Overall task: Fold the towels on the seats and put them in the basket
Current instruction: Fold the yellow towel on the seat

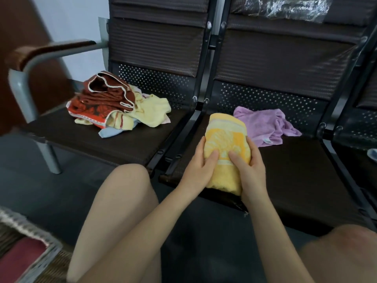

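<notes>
The left hand (199,166) and the right hand (247,170) clasp a folded yellow towel (226,148) between them, one on each long side; thumbs lie on top near the middle, fingers curl round the edges and underneath, so both have firm hold of it. The bundle sits between the palms with its near end at the front edge of the right-hand seat (295,176) and its far end reaching past the fingertips toward the seat back; whether it rests on the seat or is just lifted I cannot tell.

The likely trouble is the fold springing open: the far end is unsupported, and if the squeeze slackens during the carry the layers could slide apart; the basket (30,252) lies low at the left, beyond the knee, so the towel must travel well across and may brush the leg.

Just beside it lies a crumpled purple towel (267,125); a heap of towels (114,107) waits on the left seat.
</notes>
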`<act>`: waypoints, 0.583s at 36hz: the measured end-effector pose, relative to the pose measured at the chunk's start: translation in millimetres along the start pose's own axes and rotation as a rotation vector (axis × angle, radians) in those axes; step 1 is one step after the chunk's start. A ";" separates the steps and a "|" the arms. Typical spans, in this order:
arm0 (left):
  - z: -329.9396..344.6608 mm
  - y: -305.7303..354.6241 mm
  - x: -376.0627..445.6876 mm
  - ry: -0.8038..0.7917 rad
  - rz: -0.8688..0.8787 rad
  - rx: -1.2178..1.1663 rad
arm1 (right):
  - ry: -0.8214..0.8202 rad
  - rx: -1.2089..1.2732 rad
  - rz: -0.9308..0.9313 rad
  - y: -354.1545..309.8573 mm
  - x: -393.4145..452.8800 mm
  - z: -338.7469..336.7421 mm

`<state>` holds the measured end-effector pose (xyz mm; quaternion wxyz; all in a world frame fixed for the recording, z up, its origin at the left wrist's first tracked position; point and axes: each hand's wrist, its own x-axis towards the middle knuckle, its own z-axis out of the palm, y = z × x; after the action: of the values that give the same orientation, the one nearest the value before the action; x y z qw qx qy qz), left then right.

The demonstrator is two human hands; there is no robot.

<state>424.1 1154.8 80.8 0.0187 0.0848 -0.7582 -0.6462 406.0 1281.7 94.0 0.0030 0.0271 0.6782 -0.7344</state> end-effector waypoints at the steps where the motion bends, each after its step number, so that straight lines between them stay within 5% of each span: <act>1: -5.4 5.8 0.5 0.022 -0.011 -0.063 | -0.023 0.005 -0.016 -5.3 -0.8 4.8; 5: -35.6 27.6 0.2 0.148 0.045 -0.236 | -0.165 0.034 -0.064 -28.4 -3.3 28.5; 13: -133.4 41.7 -26.3 0.454 0.219 -0.197 | -0.350 -0.059 -0.197 -53.6 -9.4 135.5; 21: -254.7 2.8 -79.3 0.775 0.082 -0.077 | -0.668 -0.200 -0.152 -26.5 -52.3 274.4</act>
<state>537.0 918.6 131.9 0.3327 0.2915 -0.6730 -0.5928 447.3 1008.7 144.3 0.1727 -0.2654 0.7083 -0.6309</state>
